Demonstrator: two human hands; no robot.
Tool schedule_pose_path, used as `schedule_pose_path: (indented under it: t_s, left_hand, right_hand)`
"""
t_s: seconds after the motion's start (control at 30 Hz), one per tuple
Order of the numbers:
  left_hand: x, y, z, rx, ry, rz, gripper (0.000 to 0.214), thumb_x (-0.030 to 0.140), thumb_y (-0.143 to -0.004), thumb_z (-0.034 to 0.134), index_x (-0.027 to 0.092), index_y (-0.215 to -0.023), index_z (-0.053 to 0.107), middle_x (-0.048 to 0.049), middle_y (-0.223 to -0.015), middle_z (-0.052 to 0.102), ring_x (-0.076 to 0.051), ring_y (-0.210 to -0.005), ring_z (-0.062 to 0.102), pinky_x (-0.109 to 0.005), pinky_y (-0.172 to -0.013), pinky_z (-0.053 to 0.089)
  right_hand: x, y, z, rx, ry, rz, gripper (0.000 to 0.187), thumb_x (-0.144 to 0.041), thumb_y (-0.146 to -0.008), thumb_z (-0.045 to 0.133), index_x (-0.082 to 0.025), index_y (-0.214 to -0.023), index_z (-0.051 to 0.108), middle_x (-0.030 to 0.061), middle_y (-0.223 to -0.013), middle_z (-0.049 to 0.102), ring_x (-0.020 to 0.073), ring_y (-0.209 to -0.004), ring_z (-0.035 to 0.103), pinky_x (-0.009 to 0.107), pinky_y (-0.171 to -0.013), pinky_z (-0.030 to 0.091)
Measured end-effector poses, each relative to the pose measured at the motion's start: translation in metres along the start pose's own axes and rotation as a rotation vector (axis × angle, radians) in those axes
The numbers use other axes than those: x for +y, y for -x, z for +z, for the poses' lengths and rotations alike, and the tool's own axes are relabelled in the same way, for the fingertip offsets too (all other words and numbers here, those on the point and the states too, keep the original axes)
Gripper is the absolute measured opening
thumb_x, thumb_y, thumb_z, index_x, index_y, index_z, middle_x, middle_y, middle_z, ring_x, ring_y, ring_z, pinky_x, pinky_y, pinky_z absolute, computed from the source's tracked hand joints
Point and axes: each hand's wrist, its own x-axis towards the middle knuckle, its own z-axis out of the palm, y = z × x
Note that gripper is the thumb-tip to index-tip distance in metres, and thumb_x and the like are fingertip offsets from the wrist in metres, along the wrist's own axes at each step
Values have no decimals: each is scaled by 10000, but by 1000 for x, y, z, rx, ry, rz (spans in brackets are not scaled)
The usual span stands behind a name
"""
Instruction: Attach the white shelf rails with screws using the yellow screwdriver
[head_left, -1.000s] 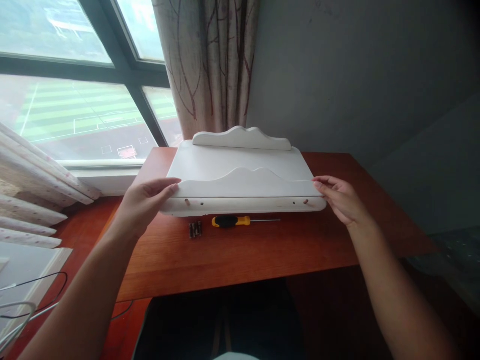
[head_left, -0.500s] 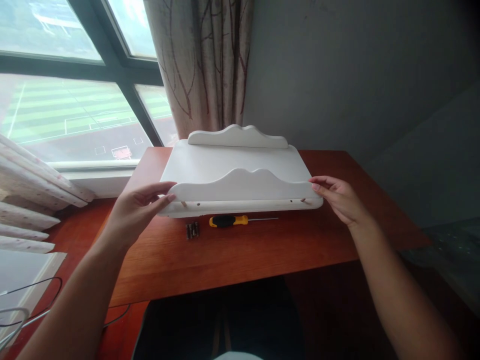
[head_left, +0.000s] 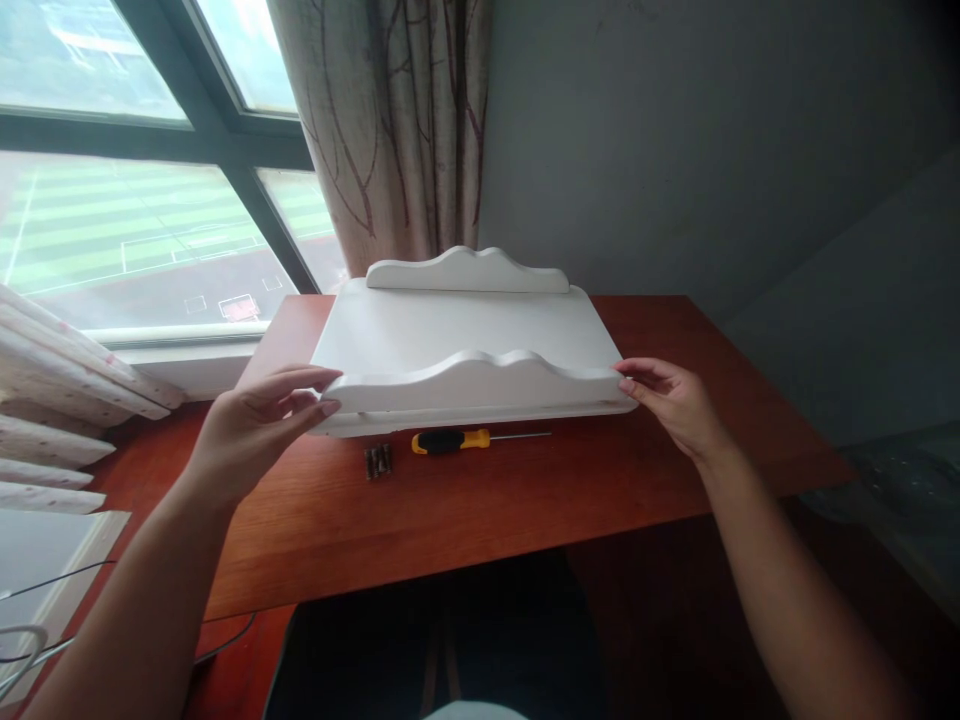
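A white wavy-topped rail [head_left: 472, 378] stands along the near edge of a white flat board [head_left: 465, 328] on the red-brown table [head_left: 480, 510]. My left hand [head_left: 259, 425] pinches the rail's left end with thumb and fingers. At the rail's right end my right hand [head_left: 667, 400] grips it the same way. A second wavy rail [head_left: 466, 272] stands at the board's far edge. Just in front of the board lie a yellow-and-black screwdriver [head_left: 461, 439] and several small dark dowels [head_left: 377, 461].
A window [head_left: 135, 200] and its sill fill the left side, with a patterned curtain [head_left: 390, 140] behind the board. A grey wall is at the right. Cables [head_left: 45, 620] lie at the lower left, beside light curtain folds [head_left: 60, 420].
The near rail has tipped upright and come down onto the board's front edge; the dowel pegs and holes seen earlier on that edge are now covered. Both hands stayed at its ends.
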Motion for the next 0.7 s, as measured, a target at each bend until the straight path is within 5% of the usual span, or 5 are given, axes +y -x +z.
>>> schedule_pose_path:
  t_s: [0.7]
  left_hand:
    - [0,-3,-8,-78,-233,75,363,401,-757,792,219,-1067,741,-60,-1100,706,-130,-727,545,-279,-677,493]
  right_hand:
    - [2,3,-4,-56,166,-39,380,-524,-761,767,-260,-1036,755,61,-1072,725,234,-938,671,396,-847,584]
